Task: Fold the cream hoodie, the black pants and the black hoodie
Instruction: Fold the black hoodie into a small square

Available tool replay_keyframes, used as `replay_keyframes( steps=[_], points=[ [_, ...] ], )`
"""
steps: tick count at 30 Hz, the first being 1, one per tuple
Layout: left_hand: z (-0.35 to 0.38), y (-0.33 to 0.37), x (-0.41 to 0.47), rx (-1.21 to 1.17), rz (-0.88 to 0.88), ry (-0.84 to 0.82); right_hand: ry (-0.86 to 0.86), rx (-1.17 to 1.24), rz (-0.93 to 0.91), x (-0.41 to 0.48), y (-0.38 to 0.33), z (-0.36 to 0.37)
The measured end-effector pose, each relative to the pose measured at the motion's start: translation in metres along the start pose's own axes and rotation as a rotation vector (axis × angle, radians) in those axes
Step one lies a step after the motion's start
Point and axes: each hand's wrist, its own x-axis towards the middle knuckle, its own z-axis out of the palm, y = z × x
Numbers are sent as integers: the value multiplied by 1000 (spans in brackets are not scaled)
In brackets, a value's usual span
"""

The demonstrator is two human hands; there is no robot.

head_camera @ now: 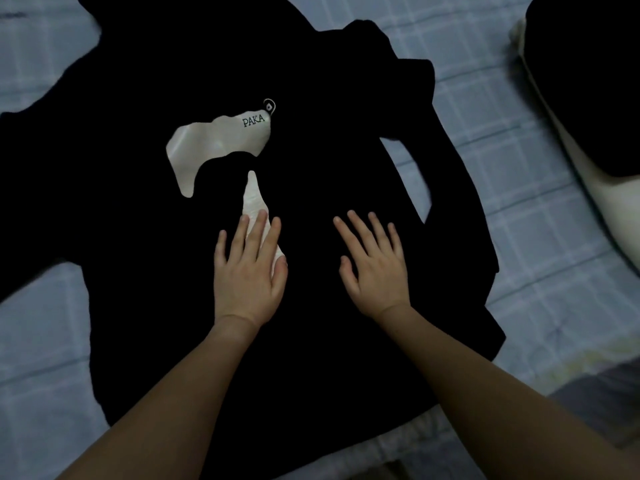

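Black hoodie: the black hoodie [329, 150] lies spread on the bed, filling the middle of the view, hem end toward the person. It is too dark to read seams or creases.
White patch: a pale patch [214, 140] lettered "PAKA" shows near the chest, and a narrow pale strip [254, 195] runs down from it under the left fingers.
Sleeves: the outstretched sleeve [41, 161] reaches away on the person's left. The bent sleeve [450, 188] on the right runs down beside the body, with a gap of sheet between them.
Left hand: the left hand [249, 268] is flat, fingers straight and slightly spread, pressing the cloth over the pale strip.
Right hand: the right hand [375, 265] is also flat and spread, palm down just beside the left, gripping nothing.
Step in hand: probably smoothing the body before the sleeves are folded in.
Doing it well: sweep both palms outward from the middle toward the side seams so trapped folds leave at the edges. Then bring each sleeve across square to the body. Soft bedding gives, so keep the pressure light and even.
Bed: a pale blue checked sheet [519, 220] carries everything.
Further out: a dark and cream pile [602, 216] sits at the right edge, well apart. It may be the other garments, but I cannot tell.
Near corner: grey fabric [602, 393] shows by the right forearm.
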Motion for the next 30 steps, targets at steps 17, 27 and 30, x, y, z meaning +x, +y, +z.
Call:
replay_keyframes(
  steps=[17, 27, 30],
  points=[
    [-74, 35, 22, -427, -336, -246, -296, 688, -213, 9, 34, -68],
    [-28, 274, 96, -874, -318, 73, -198, 884, 378, 32, 190, -113],
    [-14, 294, 105, -874, -413, 144, -139, 1224, 397, 36, 210, -114]
  ],
)
